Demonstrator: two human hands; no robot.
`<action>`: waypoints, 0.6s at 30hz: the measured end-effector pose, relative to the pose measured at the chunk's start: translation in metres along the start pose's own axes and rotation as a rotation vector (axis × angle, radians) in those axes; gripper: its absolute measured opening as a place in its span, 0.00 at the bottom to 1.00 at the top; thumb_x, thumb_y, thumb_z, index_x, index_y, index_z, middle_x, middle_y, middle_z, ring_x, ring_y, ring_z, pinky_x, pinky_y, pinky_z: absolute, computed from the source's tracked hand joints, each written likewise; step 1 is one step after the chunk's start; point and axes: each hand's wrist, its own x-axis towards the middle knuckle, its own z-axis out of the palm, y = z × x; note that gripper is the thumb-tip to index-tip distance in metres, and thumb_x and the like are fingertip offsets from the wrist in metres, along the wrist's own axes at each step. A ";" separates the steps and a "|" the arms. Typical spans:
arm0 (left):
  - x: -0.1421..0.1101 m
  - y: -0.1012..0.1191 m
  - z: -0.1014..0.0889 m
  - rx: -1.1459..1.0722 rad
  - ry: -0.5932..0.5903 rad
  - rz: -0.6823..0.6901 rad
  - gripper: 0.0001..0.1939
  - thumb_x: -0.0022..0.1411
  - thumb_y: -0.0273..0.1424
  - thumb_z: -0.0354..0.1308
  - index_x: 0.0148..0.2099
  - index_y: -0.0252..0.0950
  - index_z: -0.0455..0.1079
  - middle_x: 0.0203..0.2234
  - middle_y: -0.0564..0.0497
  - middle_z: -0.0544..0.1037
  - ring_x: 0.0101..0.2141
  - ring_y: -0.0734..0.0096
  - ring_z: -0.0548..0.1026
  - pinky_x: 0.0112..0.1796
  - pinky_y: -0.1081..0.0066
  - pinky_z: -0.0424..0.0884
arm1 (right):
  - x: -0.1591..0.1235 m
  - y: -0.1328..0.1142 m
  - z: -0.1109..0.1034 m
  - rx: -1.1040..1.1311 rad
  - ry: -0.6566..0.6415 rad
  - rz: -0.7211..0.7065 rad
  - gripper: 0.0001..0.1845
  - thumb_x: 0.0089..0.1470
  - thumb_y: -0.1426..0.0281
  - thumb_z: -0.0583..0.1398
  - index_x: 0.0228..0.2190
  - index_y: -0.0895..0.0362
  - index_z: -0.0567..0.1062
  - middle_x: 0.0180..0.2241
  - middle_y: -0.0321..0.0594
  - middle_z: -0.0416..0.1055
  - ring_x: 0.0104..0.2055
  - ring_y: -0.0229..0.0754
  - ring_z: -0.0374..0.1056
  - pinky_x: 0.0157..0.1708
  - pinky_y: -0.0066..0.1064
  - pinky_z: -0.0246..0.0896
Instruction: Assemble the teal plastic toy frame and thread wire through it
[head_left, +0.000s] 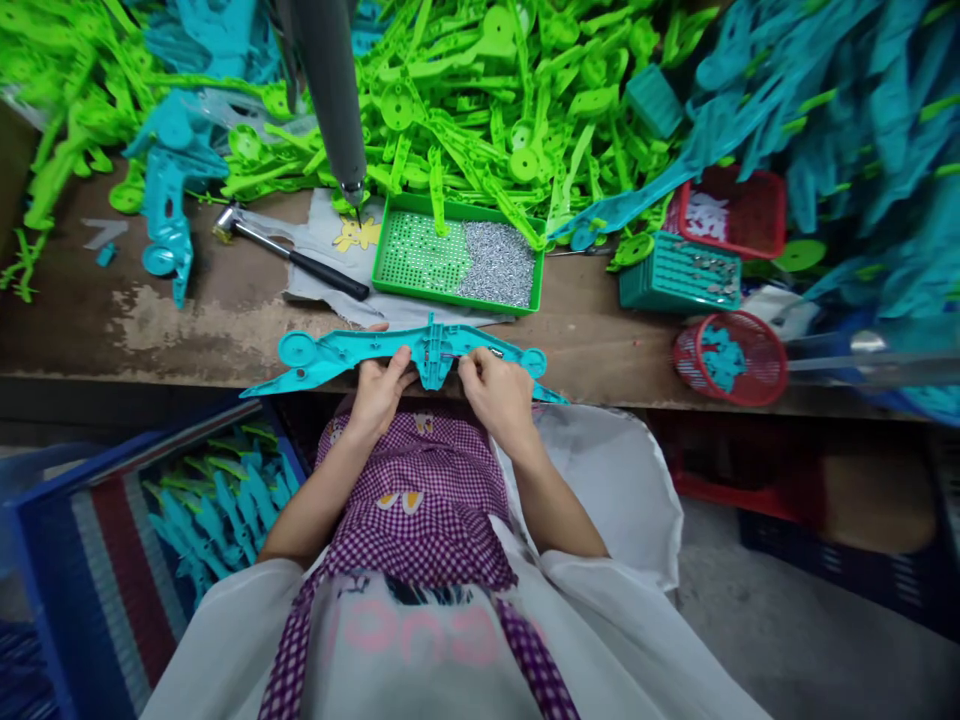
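A long turquoise wing-shaped plastic part [345,345] lies level along the table's front edge, its ribbed inner side facing up. My left hand [381,392] is closed around it just left of the ribbed middle, thumb on top and fingers beneath. My right hand [496,392] is closed in a pinch just right of the ribbed middle, fingertips touching the part. A thin dark sliver shows by those fingertips, too small to name. Behind the part, a green tray [381,262] holds many small metal pins. A grey power screwdriver [330,100] hangs point-down left of the tray.
A hammer [326,272] lies on a grey cloth [307,215]. Green plastic parts [480,90] are heaped across the back, with turquoise parts [892,110] at right. Red and teal baskets [679,370] stand at right. A blue crate [45,590] of turquoise parts sits below left.
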 end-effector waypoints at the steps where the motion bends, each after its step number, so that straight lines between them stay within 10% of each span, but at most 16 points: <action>1: 0.000 0.000 -0.001 -0.001 -0.005 0.003 0.35 0.51 0.37 0.72 0.58 0.45 0.62 0.41 0.51 0.81 0.38 0.66 0.81 0.42 0.63 0.77 | 0.000 0.000 0.000 0.002 -0.004 -0.003 0.20 0.63 0.63 0.49 0.34 0.55 0.78 0.32 0.44 0.80 0.33 0.44 0.71 0.29 0.33 0.39; 18: 0.003 -0.006 -0.009 0.108 -0.090 0.109 0.43 0.47 0.39 0.74 0.62 0.43 0.60 0.49 0.46 0.78 0.50 0.61 0.76 0.55 0.59 0.69 | 0.002 -0.019 -0.026 -0.240 -0.181 -0.216 0.18 0.66 0.65 0.47 0.42 0.55 0.75 0.35 0.46 0.79 0.34 0.45 0.72 0.28 0.33 0.41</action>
